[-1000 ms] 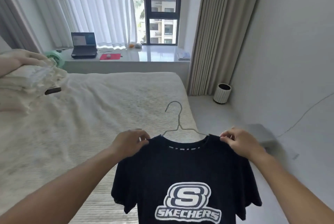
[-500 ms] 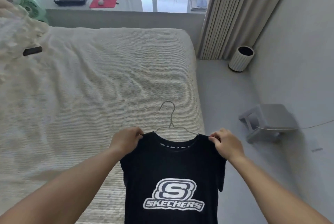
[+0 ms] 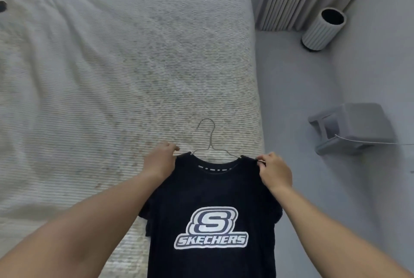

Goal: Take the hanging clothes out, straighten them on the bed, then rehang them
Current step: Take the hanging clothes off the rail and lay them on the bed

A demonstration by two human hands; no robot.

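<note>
Low in the frame's centre, the left hand [image 3: 160, 162] and right hand [image 3: 274, 171] each pinch a shoulder of the black T-shirt [image 3: 211, 217], on its wire hanger [image 3: 209, 141], over the bed [image 3: 112, 64] edge; laying it flat seems next

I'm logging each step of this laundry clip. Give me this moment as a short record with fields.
shirt: black T-shirt with a logo, on a wire hanger
left hand: grips the shirt's left shoulder
right hand: grips the right shoulder
bed: under the shirt's upper part
floor items: ribbed bin, grey stool
</note>
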